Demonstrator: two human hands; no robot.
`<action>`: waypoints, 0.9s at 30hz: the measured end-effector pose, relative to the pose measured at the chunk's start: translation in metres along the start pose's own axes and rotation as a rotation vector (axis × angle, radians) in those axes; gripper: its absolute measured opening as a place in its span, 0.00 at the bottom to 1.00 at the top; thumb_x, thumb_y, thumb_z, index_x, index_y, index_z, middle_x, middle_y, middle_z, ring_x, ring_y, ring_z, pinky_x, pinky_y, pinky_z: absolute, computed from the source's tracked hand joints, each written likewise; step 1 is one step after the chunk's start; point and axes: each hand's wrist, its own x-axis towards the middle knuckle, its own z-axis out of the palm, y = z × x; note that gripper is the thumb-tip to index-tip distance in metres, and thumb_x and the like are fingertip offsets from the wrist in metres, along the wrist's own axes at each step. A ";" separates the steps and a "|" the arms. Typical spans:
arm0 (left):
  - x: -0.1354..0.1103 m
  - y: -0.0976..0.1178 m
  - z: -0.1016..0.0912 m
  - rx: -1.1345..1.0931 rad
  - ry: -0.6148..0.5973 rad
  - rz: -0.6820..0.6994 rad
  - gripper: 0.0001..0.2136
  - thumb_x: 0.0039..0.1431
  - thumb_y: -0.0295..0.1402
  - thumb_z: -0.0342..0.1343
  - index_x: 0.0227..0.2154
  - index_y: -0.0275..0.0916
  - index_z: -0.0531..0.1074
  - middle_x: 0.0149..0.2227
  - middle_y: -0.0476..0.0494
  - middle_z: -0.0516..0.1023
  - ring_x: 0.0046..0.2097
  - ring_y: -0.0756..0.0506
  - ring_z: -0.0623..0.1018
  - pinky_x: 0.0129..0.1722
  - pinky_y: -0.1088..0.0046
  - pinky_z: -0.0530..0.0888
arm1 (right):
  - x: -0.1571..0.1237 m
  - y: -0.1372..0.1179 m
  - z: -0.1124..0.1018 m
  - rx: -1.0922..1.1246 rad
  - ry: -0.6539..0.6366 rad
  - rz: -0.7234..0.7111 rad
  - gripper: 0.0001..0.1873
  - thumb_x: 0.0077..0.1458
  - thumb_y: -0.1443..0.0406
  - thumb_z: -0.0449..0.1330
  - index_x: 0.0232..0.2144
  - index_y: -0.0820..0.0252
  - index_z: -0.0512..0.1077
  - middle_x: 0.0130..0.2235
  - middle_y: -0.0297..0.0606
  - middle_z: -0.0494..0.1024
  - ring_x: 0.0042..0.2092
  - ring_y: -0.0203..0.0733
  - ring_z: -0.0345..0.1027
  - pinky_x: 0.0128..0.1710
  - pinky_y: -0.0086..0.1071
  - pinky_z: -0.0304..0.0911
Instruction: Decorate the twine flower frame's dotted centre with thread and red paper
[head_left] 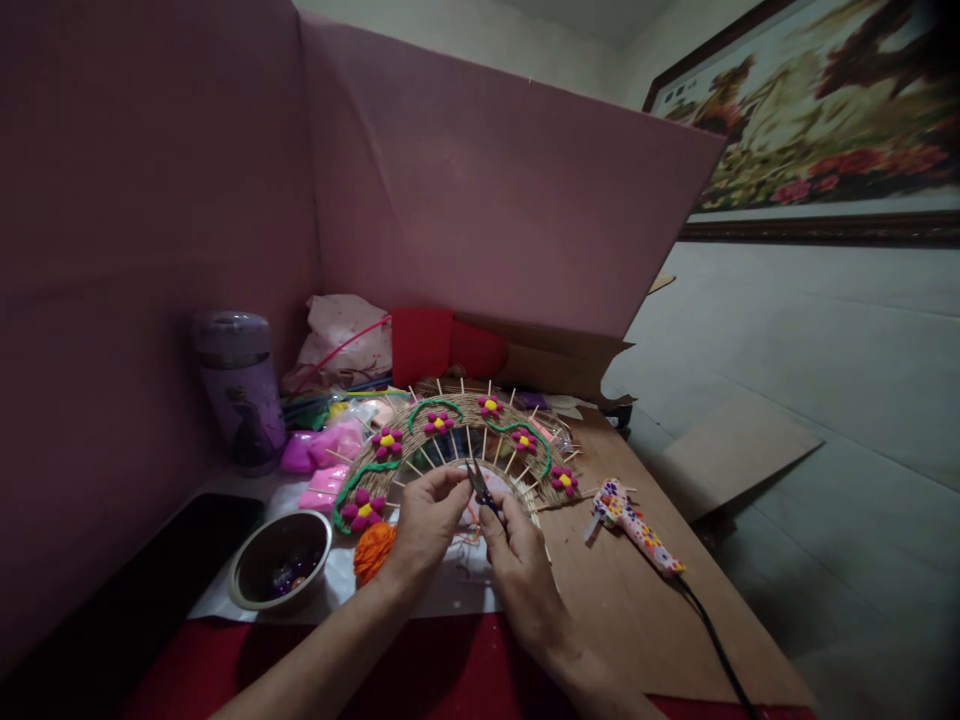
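My right hand [517, 560] grips a pair of small dark scissors [483, 488], with the blades pointing up and away from me. Close to the blade tips, my left hand [429, 520] is closed in a pinch; whatever lies between its fingertips is too small to make out. Behind both hands stands an arched woven piece [469, 410] with thin sticks jutting from its edges, decorated with magenta and yellow flowers and green curling strands. An orange yarn ball [373, 553] sits beside my left wrist. A thin orange strand [466, 540] shows between the hands.
A bowl [281, 560] with small dark shiny pieces is at left, near a black flat object [150, 600] and a purple tumbler [241, 390]. Pink packets [322, 450] lie behind. On the cardboard [637, 630] at right rests a flower-patterned glue gun [637, 525] with a cord.
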 end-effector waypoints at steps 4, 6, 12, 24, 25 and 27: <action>0.001 -0.001 0.000 0.027 0.000 -0.002 0.11 0.40 0.37 0.64 0.24 0.34 0.76 0.18 0.53 0.69 0.15 0.58 0.59 0.12 0.82 0.52 | 0.000 -0.002 0.000 -0.007 -0.008 -0.009 0.12 0.61 0.60 0.49 0.42 0.59 0.67 0.42 0.39 0.74 0.43 0.42 0.68 0.43 0.32 0.61; 0.001 -0.002 0.000 0.038 -0.001 -0.004 0.11 0.39 0.37 0.64 0.24 0.34 0.76 0.17 0.52 0.69 0.15 0.58 0.58 0.12 0.82 0.52 | -0.001 -0.002 -0.001 -0.016 -0.009 -0.004 0.12 0.61 0.60 0.49 0.42 0.59 0.67 0.42 0.39 0.74 0.42 0.41 0.67 0.42 0.32 0.61; 0.001 -0.003 0.000 0.046 0.005 -0.018 0.13 0.38 0.38 0.64 0.24 0.33 0.75 0.17 0.52 0.69 0.15 0.57 0.60 0.12 0.82 0.53 | 0.000 0.000 -0.002 -0.043 0.054 -0.017 0.14 0.61 0.58 0.48 0.39 0.60 0.69 0.34 0.38 0.74 0.35 0.40 0.67 0.34 0.30 0.61; 0.009 -0.010 -0.007 0.009 -0.020 -0.058 0.13 0.44 0.40 0.63 0.26 0.35 0.72 0.14 0.58 0.62 0.15 0.58 0.56 0.16 0.81 0.60 | 0.000 0.002 -0.004 -0.129 0.041 -0.033 0.16 0.61 0.58 0.47 0.41 0.60 0.69 0.39 0.41 0.76 0.39 0.42 0.69 0.37 0.32 0.62; 0.009 -0.011 -0.007 0.006 -0.016 -0.032 0.12 0.43 0.39 0.63 0.26 0.34 0.72 0.17 0.55 0.66 0.17 0.57 0.60 0.18 0.81 0.62 | 0.000 0.001 -0.004 -0.153 0.038 -0.029 0.16 0.61 0.58 0.47 0.42 0.60 0.69 0.40 0.41 0.76 0.40 0.43 0.69 0.39 0.32 0.62; 0.009 -0.011 -0.006 -0.006 -0.018 0.018 0.11 0.42 0.37 0.64 0.26 0.34 0.73 0.22 0.51 0.72 0.22 0.55 0.67 0.22 0.80 0.67 | -0.001 0.001 -0.005 -0.201 0.038 -0.020 0.16 0.60 0.58 0.48 0.44 0.60 0.68 0.41 0.42 0.76 0.42 0.45 0.69 0.40 0.34 0.62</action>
